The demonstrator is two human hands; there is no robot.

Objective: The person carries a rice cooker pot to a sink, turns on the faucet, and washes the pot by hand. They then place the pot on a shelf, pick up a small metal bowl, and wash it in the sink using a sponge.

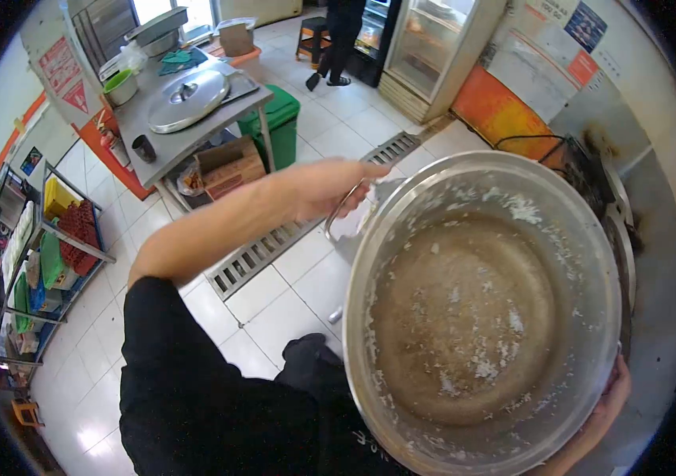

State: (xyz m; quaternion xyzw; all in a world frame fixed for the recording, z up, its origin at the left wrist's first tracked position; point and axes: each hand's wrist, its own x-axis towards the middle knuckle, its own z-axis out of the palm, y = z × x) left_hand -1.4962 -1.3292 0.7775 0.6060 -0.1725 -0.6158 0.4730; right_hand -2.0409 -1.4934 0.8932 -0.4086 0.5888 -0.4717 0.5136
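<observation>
A large metal pot (465,278) is tilted so that its inside faces me. White grains that look like rice cling to its wall and brownish bottom. My left hand (332,190) is closed around the loop handle (336,220) on the pot's left side. At the lower right, my right hand (612,393) grips the pot's outer side near the rim; its fingers are partly hidden behind the pot.
A metal table (187,143) bears a large lid (189,99). A green bin (278,119) stands beside it. A floor drain grate (266,252) crosses the tiles. A person (342,40) stands near the fridges. Shelving (52,270) is at left.
</observation>
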